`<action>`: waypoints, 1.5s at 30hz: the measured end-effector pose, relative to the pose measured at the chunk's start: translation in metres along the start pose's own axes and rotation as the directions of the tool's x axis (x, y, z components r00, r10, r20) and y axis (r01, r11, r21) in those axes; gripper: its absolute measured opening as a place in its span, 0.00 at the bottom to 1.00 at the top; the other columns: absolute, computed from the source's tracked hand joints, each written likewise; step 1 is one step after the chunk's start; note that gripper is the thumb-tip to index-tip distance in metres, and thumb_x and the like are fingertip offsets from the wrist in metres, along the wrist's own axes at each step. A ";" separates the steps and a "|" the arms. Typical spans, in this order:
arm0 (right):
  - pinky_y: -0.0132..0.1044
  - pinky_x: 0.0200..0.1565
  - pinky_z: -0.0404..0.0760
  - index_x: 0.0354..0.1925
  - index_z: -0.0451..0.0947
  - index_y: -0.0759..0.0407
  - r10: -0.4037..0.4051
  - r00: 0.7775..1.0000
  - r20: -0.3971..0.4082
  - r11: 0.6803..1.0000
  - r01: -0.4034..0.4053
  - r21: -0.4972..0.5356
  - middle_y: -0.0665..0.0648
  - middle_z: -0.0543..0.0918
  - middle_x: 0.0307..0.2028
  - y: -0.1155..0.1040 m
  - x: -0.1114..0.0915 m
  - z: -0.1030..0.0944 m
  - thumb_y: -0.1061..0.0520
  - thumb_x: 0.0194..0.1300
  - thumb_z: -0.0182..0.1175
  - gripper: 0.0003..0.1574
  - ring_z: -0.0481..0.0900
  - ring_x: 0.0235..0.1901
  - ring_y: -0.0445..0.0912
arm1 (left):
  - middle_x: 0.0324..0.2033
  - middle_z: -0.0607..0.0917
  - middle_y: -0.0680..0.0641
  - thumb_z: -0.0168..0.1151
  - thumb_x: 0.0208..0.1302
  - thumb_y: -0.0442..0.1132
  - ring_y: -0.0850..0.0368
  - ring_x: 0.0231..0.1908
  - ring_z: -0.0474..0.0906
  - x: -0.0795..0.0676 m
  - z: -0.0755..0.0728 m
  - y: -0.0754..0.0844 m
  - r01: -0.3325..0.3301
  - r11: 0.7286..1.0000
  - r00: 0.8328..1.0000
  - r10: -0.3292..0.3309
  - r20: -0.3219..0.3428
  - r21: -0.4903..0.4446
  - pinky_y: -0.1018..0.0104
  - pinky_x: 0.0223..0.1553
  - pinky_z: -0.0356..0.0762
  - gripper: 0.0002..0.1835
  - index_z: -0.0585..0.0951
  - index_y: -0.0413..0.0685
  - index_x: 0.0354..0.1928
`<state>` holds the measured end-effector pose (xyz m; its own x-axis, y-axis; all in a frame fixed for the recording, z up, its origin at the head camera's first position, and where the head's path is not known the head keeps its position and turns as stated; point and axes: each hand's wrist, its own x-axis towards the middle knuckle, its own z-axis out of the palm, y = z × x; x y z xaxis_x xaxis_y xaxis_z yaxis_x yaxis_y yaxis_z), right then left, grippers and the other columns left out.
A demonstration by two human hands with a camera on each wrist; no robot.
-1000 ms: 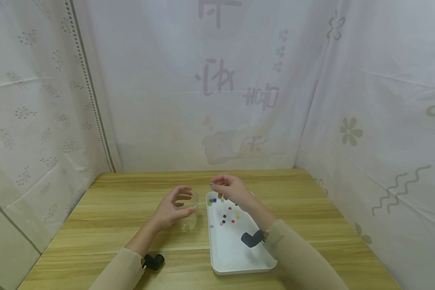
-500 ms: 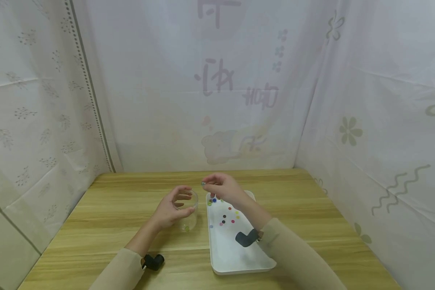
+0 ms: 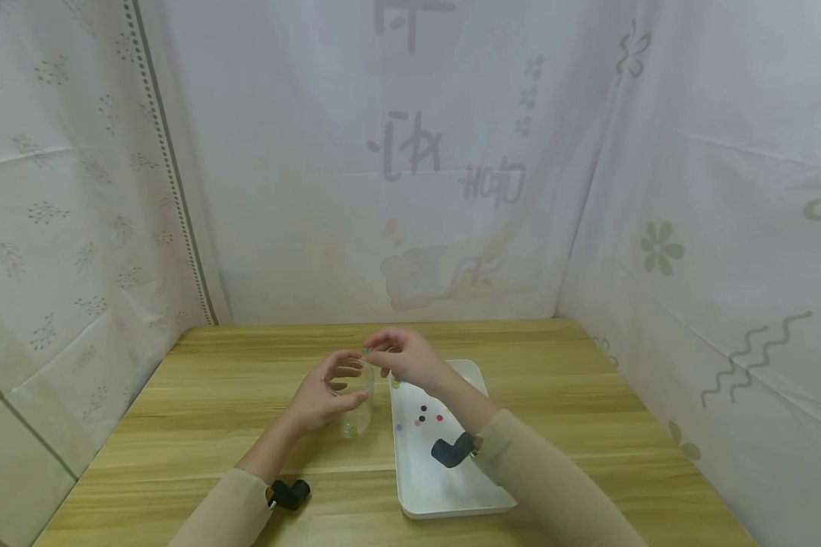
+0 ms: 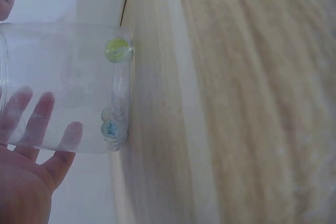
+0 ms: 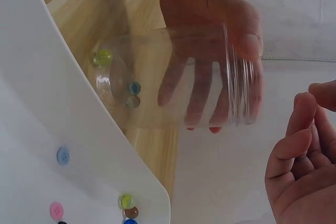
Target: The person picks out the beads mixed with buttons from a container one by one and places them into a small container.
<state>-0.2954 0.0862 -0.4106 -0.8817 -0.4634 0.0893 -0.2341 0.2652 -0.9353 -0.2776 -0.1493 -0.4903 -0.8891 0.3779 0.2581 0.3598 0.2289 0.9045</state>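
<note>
Small bluish marble (image 3: 366, 351) is pinched b/w thumb and fingertips of the R hand (image 3: 408, 360), up above the mouth of the clear jar (image 3: 357, 418), near the rim. (In the R wrist view it's hidden by the fingers, btw.) The tips are closed tight on it, w/ the other fingers loosely bent.

Jar's stood upright on the wood-look table (image 3: 178, 456), just L of the tray. It's gripped near the top by the L hand (image 3: 321, 396), thumb on one side, fingers spread round the other, so the hand is only opened abt as wide as the jar. At the bottom, a yellow-green marble (image 5: 102, 57) can be seen, plus a blue marble (image 4: 110, 129) w/ a paler marble (image 5: 133, 101) right next to it.

In the white tray (image 3: 451, 486), a blue button (image 5: 63, 156), a pink button (image 5: 56, 211) and some dark buttons (image 3: 423, 414) are scattered, w/ a green marble (image 5: 126, 201) and a brown marble (image 5: 131, 212) bunched in one corner. Part of the tray is blocked by the R forearm.

Light sleeves (image 3: 564, 486) are worn, w/ a black device (image 3: 290, 494) strapped at each wrist. Bg is closed off by printed white curtains (image 3: 301, 190).
</note>
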 end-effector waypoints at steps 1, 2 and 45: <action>0.31 0.29 0.76 0.60 0.85 0.59 -0.002 1.000 0.004 1.000 0.002 -0.001 0.52 0.88 0.44 0.000 0.001 0.001 0.54 0.76 0.68 0.19 0.83 0.32 0.44 | 0.70 0.80 0.33 0.76 0.69 0.43 0.32 0.71 0.77 0.000 0.000 0.000 0.002 1.000 1.000 -0.002 0.000 0.002 0.29 0.72 0.74 0.36 0.71 0.54 0.75; 0.32 0.30 0.76 0.59 0.85 0.58 -0.004 1.000 0.007 1.000 0.004 -0.005 0.52 0.88 0.44 0.000 0.002 0.003 0.54 0.76 0.68 0.18 0.83 0.32 0.44 | 0.70 0.80 0.33 0.76 0.69 0.43 0.33 0.71 0.78 0.000 0.000 0.000 0.005 1.000 1.000 -0.005 -0.001 0.000 0.29 0.72 0.74 0.36 0.71 0.54 0.75; 0.34 0.34 0.79 0.73 0.77 0.42 -0.028 1.000 0.008 0.999 0.028 0.040 0.63 0.83 0.64 -0.001 0.007 0.007 0.47 0.74 0.72 0.33 0.85 0.38 0.47 | 0.71 0.79 0.34 0.76 0.68 0.44 0.32 0.71 0.77 -0.001 0.000 0.001 -0.001 1.000 1.000 0.001 -0.002 0.006 0.30 0.72 0.75 0.38 0.71 0.53 0.77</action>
<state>-0.2985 0.0767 -0.4119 -0.8713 -0.4776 0.1127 -0.2421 0.2185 -0.9453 -0.2767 -0.1492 -0.4891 -0.8894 0.3761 0.2600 0.3627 0.2343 0.9020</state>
